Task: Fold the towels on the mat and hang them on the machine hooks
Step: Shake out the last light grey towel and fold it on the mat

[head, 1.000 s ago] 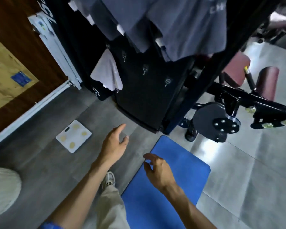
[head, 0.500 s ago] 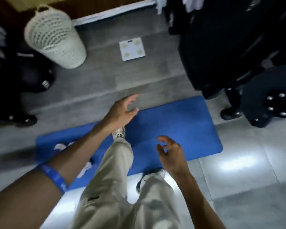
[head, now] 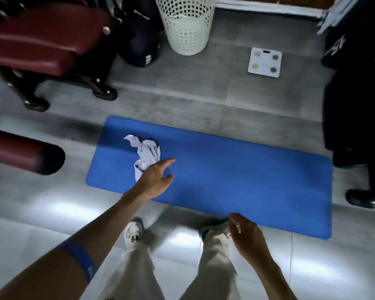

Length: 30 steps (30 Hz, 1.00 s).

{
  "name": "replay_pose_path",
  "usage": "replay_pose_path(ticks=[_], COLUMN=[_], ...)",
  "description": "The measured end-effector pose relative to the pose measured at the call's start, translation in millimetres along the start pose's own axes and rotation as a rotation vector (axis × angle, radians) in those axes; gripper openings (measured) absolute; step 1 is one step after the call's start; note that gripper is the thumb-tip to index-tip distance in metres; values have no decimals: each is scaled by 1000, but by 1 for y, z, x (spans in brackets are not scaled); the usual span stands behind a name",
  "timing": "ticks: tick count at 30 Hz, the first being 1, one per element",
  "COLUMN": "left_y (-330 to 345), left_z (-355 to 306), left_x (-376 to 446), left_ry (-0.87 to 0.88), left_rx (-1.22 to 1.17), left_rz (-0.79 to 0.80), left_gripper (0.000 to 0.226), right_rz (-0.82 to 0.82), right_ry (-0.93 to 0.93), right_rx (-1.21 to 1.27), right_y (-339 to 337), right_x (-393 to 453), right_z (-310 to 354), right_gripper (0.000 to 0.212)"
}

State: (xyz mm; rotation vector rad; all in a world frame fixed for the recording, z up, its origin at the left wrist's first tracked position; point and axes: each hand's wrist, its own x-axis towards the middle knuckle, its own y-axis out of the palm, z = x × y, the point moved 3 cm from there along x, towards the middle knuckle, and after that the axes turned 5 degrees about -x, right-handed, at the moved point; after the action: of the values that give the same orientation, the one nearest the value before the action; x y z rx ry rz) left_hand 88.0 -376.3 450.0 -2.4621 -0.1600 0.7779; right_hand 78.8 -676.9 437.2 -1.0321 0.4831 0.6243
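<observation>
Towel, white and crumpled, lies on the blue mat just beyond the left grip, whose fingers spread loosely and hold nothing. Right grip hangs near the mat's near edge, fingers loosely curled, holding nothing.

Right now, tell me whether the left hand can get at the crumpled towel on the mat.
Probably yes: the left hand, open, hovers beside the towel on the mat; nothing lies between them.
</observation>
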Motion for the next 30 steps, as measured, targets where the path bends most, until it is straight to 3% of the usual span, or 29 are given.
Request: replay_pose_path(ticks=[7, 13, 16, 20, 25, 30], left_y=[-85, -107, -80, -14, 79, 121], left_z=[158, 294, 355, 439, 550, 612], left_x=[-26, -13, 22, 84, 147, 182], left_ry=[-69, -139, -125, -246, -462, -483], left_rx=[-159, -158, -87, -225, -395, -335], left_rz=[-63, -91, -24, -29, -48, 35], left_gripper=[41, 45, 49, 44, 43, 42], right_rz=[1, 62, 91, 171, 180, 233], right_ry=[-17, -141, -153, -179, -292, -439], right_rx=[-128, -64, -26, -100, -551, -955], right_y=[106, 237, 316, 422, 524, 591], right_x=[6, 88, 154, 267, 413, 502], right_z=[81, 157, 179, 170, 126, 109], right_gripper=[17, 21, 25, 36, 45, 48])
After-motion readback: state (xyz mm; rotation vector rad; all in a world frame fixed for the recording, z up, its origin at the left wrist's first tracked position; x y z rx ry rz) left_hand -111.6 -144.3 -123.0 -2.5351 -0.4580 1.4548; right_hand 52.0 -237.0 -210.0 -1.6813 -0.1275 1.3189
